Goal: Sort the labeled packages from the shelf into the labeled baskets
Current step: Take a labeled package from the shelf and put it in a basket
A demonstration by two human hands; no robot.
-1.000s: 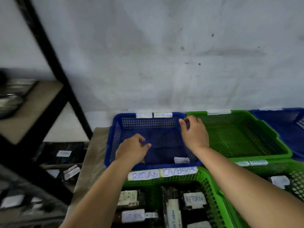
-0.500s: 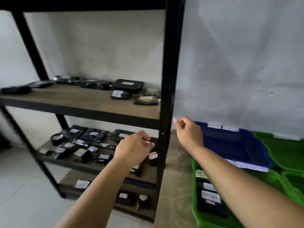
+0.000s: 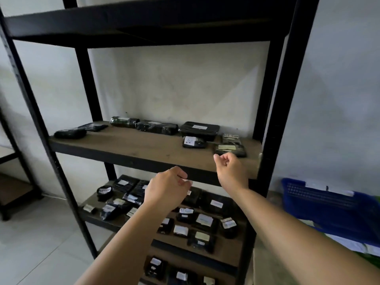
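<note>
A black metal shelf (image 3: 144, 150) with wooden boards fills the view. Several black wrapped packages with white labels lie on its middle board, among them a flat one (image 3: 199, 128), a small one (image 3: 193, 142) and one at the right end (image 3: 229, 149). Many more labeled packages (image 3: 203, 220) cover the lower boards. My right hand (image 3: 231, 170) hovers just in front of the right-end package, fingers loosely curled, holding nothing. My left hand (image 3: 167, 189) is lower, in front of the middle board's edge, fingers curled and empty. A blue basket (image 3: 320, 199) sits at the right.
The shelf's black right post (image 3: 273, 128) stands between my right hand and the baskets. A green basket edge (image 3: 370, 258) shows at the lower right. A grey wall lies behind, pale floor tiles at the lower left, and a second rack (image 3: 12, 161) at the far left.
My view has swung left from the baskets to the shelf. Both hands left the blue basket empty and now reach toward the middle board, the right hand raised higher.
</note>
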